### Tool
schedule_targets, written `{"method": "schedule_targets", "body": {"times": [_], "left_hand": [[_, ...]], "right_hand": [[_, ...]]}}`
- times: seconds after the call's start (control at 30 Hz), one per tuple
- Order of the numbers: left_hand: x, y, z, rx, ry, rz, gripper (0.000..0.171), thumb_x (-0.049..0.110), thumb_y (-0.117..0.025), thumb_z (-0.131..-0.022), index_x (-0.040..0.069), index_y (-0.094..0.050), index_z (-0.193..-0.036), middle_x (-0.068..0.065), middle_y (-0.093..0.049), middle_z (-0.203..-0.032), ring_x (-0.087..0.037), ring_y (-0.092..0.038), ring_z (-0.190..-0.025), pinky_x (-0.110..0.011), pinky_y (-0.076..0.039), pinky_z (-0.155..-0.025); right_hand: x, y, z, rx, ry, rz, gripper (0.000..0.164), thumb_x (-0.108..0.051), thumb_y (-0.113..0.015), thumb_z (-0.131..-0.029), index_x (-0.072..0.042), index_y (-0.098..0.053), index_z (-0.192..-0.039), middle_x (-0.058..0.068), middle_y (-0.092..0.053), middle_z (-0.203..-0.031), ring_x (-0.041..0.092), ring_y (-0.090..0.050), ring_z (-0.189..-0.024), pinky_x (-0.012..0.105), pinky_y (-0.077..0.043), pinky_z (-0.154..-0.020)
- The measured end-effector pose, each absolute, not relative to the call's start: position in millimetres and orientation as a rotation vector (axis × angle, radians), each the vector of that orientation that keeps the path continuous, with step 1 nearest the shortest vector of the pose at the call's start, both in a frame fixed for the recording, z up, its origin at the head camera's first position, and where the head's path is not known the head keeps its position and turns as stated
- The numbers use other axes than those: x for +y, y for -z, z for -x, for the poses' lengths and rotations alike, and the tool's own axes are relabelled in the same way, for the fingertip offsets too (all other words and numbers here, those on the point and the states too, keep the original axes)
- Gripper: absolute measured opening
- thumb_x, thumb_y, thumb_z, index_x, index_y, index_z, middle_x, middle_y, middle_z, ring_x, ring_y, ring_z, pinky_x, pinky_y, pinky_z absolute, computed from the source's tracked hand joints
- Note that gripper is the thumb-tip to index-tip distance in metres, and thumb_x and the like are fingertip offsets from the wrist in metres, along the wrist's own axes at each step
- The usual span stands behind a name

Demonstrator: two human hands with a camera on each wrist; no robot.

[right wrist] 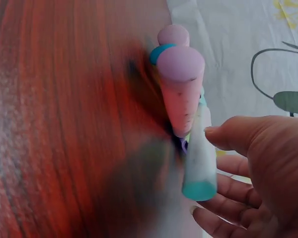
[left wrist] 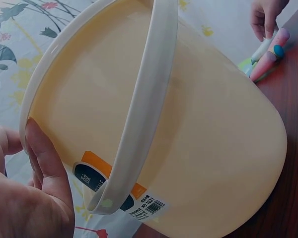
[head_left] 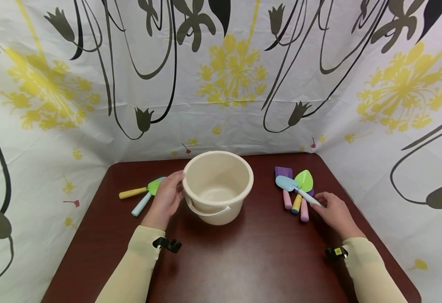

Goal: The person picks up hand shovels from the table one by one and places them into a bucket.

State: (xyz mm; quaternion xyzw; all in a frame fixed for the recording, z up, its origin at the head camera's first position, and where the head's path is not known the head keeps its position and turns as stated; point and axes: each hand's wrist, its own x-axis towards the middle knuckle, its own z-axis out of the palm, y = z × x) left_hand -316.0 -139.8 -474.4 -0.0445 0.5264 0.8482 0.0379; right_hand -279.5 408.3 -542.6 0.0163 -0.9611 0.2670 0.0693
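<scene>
In the head view, my left hand [head_left: 169,194] holds the left rim of a cream plastic bucket [head_left: 236,208]. The left wrist view shows those fingers [left wrist: 47,156] at the rim, beside the bucket's hanging handle [left wrist: 141,104] and a label. My right hand [head_left: 334,213] pinches the pale handle of a light blue toy trowel [head_left: 287,183], whose blade lies over other toy tools. Beneath it are a green trowel [head_left: 304,181] with a yellow handle, a purple spade [head_left: 283,171] and pink handles [head_left: 304,210]. From the right wrist, the thumb meets the pale handle [right wrist: 201,153], with fingers behind it.
Left of the bucket, a green toy tool with a yellow handle [head_left: 133,193] crosses another with a pale blue handle [head_left: 141,205], partly behind my left hand. Everything stands on a dark red wooden table [head_left: 243,269]. Floral-print white cloth [head_left: 221,126] hangs around its back and sides.
</scene>
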Motion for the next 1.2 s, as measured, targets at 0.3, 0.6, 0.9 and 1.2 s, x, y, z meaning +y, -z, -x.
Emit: {"method": "schedule_targets", "body": {"times": [0.3, 0.6, 0.9, 1.2], "left_hand": [[-139.5, 475.0, 316.7, 1.625, -2.590, 0.144, 0.035, 0.017, -0.061, -0.114, -0.002, -0.064, -0.143, -0.011, -0.070, -0.124, -0.021, -0.065, -0.108, -0.023, -0.058, -0.079], [-139.8, 475.8, 316.9, 1.614, -2.600, 0.145, 0.030, 0.017, -0.062, -0.114, 0.001, -0.068, -0.138, -0.011, -0.071, -0.122, -0.018, -0.066, -0.102, -0.022, -0.057, -0.076], [-139.3, 474.2, 315.2, 1.631, -2.579, 0.126, 0.038, 0.020, -0.061, -0.115, -0.002, -0.063, -0.145, -0.012, -0.069, -0.128, -0.020, -0.066, -0.107, -0.022, -0.058, -0.079], [-139.2, 476.0, 316.0, 1.622, -2.586, 0.128, 0.039, 0.020, -0.062, -0.114, -0.002, -0.063, -0.145, -0.012, -0.069, -0.127, -0.020, -0.066, -0.107, -0.022, -0.058, -0.079]], "right_hand": [[411.2, 548.6, 280.7, -2.889, -0.817, 0.006, 0.038, -0.022, -0.077, -0.105, 0.006, -0.071, -0.131, 0.024, -0.074, -0.115, 0.032, -0.065, -0.092, 0.041, -0.051, -0.075], [413.4, 553.1, 284.6, -2.871, -0.849, 0.024, 0.036, -0.024, -0.077, -0.105, 0.003, -0.074, -0.129, 0.014, -0.074, -0.100, 0.026, -0.060, -0.083, 0.039, -0.048, -0.071], [412.3, 555.2, 284.8, -2.834, -0.853, 0.019, 0.034, -0.023, -0.078, -0.105, 0.002, -0.076, -0.128, 0.013, -0.074, -0.101, 0.025, -0.057, -0.083, 0.037, -0.046, -0.071], [411.8, 551.5, 282.9, -2.803, -0.921, 0.087, 0.036, -0.030, -0.077, -0.107, -0.001, -0.078, -0.129, 0.010, -0.072, -0.096, 0.024, -0.057, -0.082, 0.032, -0.047, -0.064]]}}
